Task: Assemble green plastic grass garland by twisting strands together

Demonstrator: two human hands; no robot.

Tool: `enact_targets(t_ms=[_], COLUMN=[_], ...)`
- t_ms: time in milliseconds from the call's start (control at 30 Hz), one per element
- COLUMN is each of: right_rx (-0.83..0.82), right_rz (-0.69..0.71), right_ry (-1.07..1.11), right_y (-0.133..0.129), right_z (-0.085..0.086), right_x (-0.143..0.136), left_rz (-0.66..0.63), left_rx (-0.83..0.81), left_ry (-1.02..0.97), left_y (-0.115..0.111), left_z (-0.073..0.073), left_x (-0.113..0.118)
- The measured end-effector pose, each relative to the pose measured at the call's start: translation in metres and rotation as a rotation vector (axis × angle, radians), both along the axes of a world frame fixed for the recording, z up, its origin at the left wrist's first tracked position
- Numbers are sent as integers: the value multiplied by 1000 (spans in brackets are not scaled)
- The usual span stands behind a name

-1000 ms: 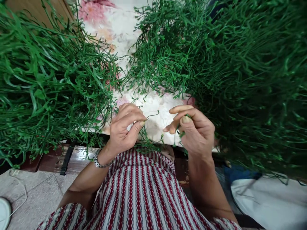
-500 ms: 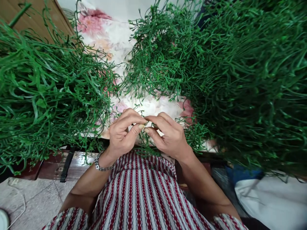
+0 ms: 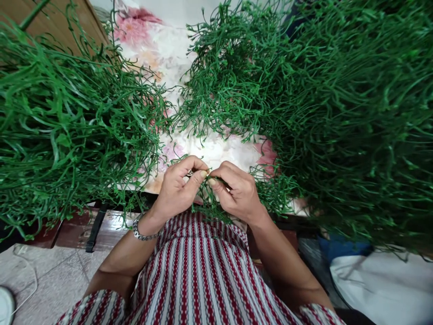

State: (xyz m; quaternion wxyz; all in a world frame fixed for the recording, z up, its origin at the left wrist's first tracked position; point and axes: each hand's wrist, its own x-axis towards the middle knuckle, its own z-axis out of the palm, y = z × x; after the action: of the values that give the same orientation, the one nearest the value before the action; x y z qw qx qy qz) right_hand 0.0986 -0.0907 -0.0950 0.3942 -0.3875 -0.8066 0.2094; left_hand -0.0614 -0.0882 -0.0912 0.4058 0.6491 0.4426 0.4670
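My left hand [image 3: 179, 187] and my right hand [image 3: 238, 189] meet in front of my body, fingertips almost touching. Both pinch a thin green stem [image 3: 209, 174] between thumb and forefinger; its middle is partly hidden by the fingers. More thin green stems [image 3: 211, 203] hang or lie just below, between my hands and the striped apron. A large heap of green stems [image 3: 67, 135] lies to the left, and another [image 3: 355, 117] fills the right and reaches toward the back middle.
A floral cloth [image 3: 216, 151] covers the table between the heaps. At the back left stands a brown wooden panel [image 3: 64, 34]. A white bag [image 3: 382, 284] is at the lower right. A round white object [image 3: 6, 307] and a cable are on the tiled floor.
My left hand has shifted slightly right and its fingers have curled more. My right hand stays nearly in place. The view has moved a little.
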Motion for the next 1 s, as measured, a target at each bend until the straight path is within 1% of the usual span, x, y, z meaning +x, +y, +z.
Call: enact_targets(t_ms=[100,200,333,433,500,567,600,633,700,733,800,833,867,900,933,967,1000], right_rx=[26,59,108,125,115,96,86,75,64,73,110,143,194,245,289,297,224], right_rz=[69,126,66,30,81,147,151,115,-42,-90,-165,-248,-366,-520,-650,-747,-797], right_ry=[-85,-138,-160,-143,-114,-90,-77,-61,-18,-5,-22,-44,-79,-139,-247,-403,-603], right_y=[1,2,1,-6,-12,-18,-19,-20,-20,-20,-22,-24,-27,-30,-32,-34,-35], right_z=[1,2,1,-2,-4,-4,-2,1,13,20,35,41,45,47,47,44,39], right_x=[0,0,-4,-9,-12,-12,-10,-6,9,18,41,52,64,75,85,94,101], left_rz=[-21,15,81,95,151,240,263,214,53,23,66,89,93,82,66,57,59], left_rx=[4,-45,-126,-157,-127,-55,-16,-13,-64,-81,-71,-52,-33,-19,-9,-5,-3], left_ry=[54,-14,-143,-206,-221,-226,-222,-193,-144,-151,-203,-220,-231,-237,-250,-273,-302], left_y=[0,0,0,3,7,12,14,15,16,17,17,17,18,18,18,18,17], left_z=[2,-1,-8,-12,-11,-8,-7,-5,-5,-6,-9,-11,-12,-13,-14,-14,-13], left_x=[1,4,11,14,13,12,12,12,10,10,6,4,2,0,-2,-3,-4])
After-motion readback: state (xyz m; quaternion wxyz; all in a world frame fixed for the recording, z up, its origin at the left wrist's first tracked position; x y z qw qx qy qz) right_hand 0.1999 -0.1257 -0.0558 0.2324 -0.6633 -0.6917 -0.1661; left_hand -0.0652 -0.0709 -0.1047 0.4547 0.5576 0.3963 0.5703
